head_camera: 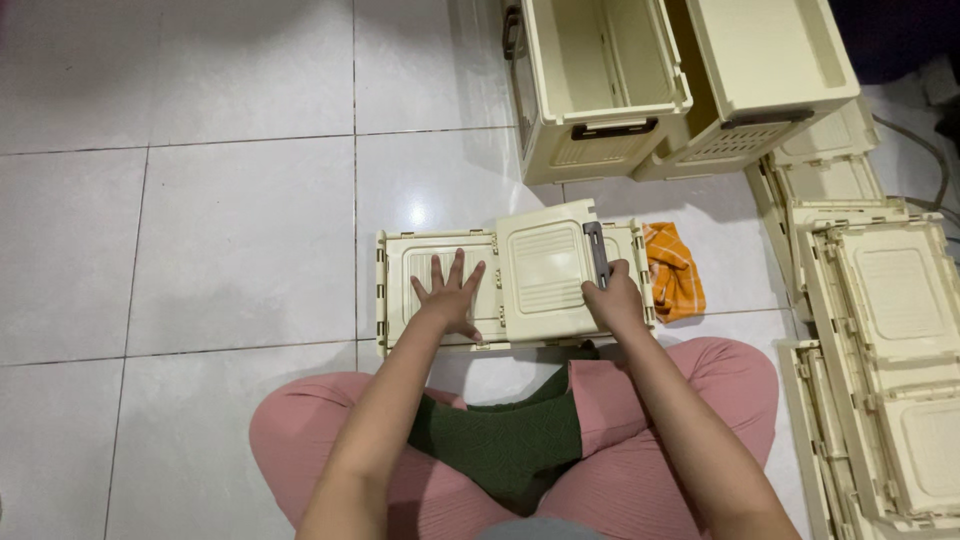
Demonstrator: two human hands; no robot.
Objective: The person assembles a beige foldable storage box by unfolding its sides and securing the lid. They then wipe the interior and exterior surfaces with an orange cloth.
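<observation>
A folded cream plastic crate (395, 300) lies flat on the white tiled floor in front of my crossed legs. My left hand (448, 294) presses flat, fingers spread, on its left panel. My right hand (613, 297) grips the right edge of a folded-in cream end panel (545, 270), beside that panel's dark grey handle (596, 253). The panel lies over the crate's right half.
Two opened cream crates (600, 85) (770, 70) stand at the top. A stack of folded cream crates (880, 330) fills the right side. An orange cloth (673, 272) lies right of the crate. Cables (925, 150) trail at far right. Bare tiles spread left.
</observation>
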